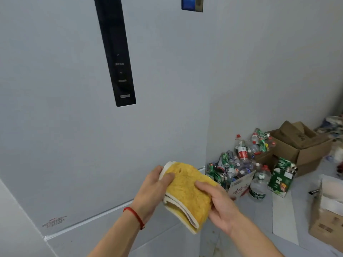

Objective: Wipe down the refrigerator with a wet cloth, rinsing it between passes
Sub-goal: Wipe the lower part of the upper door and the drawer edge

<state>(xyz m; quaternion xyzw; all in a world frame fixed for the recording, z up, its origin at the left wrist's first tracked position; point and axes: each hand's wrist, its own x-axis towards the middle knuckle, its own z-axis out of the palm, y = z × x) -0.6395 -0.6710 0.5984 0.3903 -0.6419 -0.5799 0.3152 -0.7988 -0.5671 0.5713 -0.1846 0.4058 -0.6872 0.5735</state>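
A folded yellow cloth (187, 193) with a white underside is held between both hands in front of the refrigerator door (65, 117), not touching it. My left hand (154, 190), with a red string on its wrist, grips the cloth's upper left edge, thumb on top. My right hand (220, 204) holds the cloth's right side, fingers over the yellow face. The pale grey door carries a tall black control panel (118, 58), and a seam to a lower door runs just below my hands.
To the right of the fridge, a heap of empty plastic bottles and cans (239, 164) lies on the floor against the white wall. Cardboard boxes (300, 145) stand behind it. A green carton (282, 177) and another box (326, 219) stand at the right.
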